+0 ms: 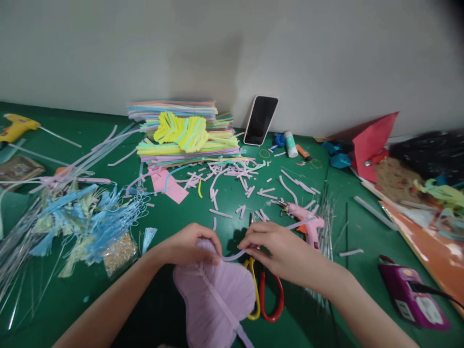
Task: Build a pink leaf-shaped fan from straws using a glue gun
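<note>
My left hand is closed on the top edge of a lilac fan-shaped pleated paper piece that lies on the green table in front of me. My right hand pinches a thin lilac strip that runs from the piece's top and sticks out to the right past my fingers. Under my right hand lie scissors with one yellow and one red handle. A pink glue gun rests just beyond my right hand.
Stacked pastel strips with a yellow bundle sit at the back, with cut scraps strewn before them. A phone leans on the wall. Blue tassels lie left; a purple device and red paper lie right.
</note>
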A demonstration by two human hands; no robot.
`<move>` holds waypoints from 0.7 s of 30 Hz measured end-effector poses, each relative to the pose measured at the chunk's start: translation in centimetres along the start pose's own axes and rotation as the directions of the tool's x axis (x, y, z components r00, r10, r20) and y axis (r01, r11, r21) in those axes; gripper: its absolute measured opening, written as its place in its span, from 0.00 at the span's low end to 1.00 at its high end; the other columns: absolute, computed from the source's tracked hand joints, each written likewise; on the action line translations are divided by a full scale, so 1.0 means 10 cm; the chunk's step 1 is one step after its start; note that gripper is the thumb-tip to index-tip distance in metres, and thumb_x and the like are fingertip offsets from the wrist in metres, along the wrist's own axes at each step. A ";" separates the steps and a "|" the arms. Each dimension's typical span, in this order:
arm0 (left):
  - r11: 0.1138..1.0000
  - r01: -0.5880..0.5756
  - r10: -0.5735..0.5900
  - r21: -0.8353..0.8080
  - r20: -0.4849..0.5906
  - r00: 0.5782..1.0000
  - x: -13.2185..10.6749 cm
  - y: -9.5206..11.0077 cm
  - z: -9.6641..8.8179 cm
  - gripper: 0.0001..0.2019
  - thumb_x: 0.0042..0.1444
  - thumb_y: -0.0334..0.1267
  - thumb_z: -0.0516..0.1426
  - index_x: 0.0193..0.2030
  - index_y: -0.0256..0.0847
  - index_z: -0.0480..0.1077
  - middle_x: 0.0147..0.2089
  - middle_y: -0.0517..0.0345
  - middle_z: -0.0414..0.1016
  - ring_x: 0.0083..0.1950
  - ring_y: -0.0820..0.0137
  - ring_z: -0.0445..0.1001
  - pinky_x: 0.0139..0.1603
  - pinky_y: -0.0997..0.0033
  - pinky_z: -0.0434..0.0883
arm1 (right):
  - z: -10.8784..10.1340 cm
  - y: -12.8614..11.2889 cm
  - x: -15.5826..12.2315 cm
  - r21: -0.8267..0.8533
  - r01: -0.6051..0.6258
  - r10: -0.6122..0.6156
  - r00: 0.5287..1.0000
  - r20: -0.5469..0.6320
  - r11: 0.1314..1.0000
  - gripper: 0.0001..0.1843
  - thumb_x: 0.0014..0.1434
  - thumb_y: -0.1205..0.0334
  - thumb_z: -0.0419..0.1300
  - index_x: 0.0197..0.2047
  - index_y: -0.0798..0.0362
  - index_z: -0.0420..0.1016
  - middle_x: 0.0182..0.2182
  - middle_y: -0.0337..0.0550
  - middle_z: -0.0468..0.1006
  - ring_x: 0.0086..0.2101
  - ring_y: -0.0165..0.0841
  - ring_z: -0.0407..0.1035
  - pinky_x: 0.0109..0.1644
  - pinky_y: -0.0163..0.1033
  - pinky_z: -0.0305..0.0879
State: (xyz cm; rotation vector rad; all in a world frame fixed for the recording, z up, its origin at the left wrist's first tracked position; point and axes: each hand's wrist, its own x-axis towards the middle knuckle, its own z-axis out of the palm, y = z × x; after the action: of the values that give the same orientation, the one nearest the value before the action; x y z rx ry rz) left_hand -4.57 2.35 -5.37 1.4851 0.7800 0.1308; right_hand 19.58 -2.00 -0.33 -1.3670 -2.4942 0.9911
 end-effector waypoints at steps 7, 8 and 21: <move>0.999 -0.005 0.005 -0.032 0.013 1.000 0.00 0.00 0.01 0.09 0.47 0.44 0.66 0.32 0.41 0.79 0.34 0.59 0.81 0.37 0.68 0.75 0.40 0.76 0.67 | 0.01 0.02 0.05 -0.066 -0.004 0.005 1.000 0.024 0.998 0.17 0.59 0.78 0.54 0.42 0.50 0.79 0.36 0.42 0.77 0.39 0.34 0.71 0.46 0.41 0.65; 0.999 -0.005 0.005 -0.034 0.015 1.000 0.00 0.00 0.01 0.09 0.47 0.44 0.66 0.31 0.41 0.79 0.34 0.59 0.81 0.37 0.68 0.75 0.41 0.76 0.67 | 0.01 0.02 0.07 -0.087 0.007 -0.004 1.000 0.026 0.996 0.18 0.58 0.79 0.54 0.42 0.51 0.79 0.36 0.42 0.77 0.40 0.35 0.70 0.46 0.42 0.65; 1.000 0.001 -0.001 -0.029 -0.012 1.000 0.02 -0.03 -0.01 0.09 0.46 0.43 0.67 0.32 0.40 0.79 0.34 0.59 0.80 0.38 0.68 0.75 0.41 0.76 0.67 | 0.13 0.04 0.08 -0.285 0.009 -0.080 0.967 -0.240 0.959 0.12 0.63 0.70 0.55 0.43 0.52 0.79 0.31 0.45 0.76 0.34 0.36 0.69 0.38 0.42 0.67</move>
State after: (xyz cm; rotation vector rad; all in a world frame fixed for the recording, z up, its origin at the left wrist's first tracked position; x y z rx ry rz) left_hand -4.62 2.52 -5.74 1.4576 0.7851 0.1500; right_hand 18.94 -1.83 -1.73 -1.3992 -2.5265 0.4305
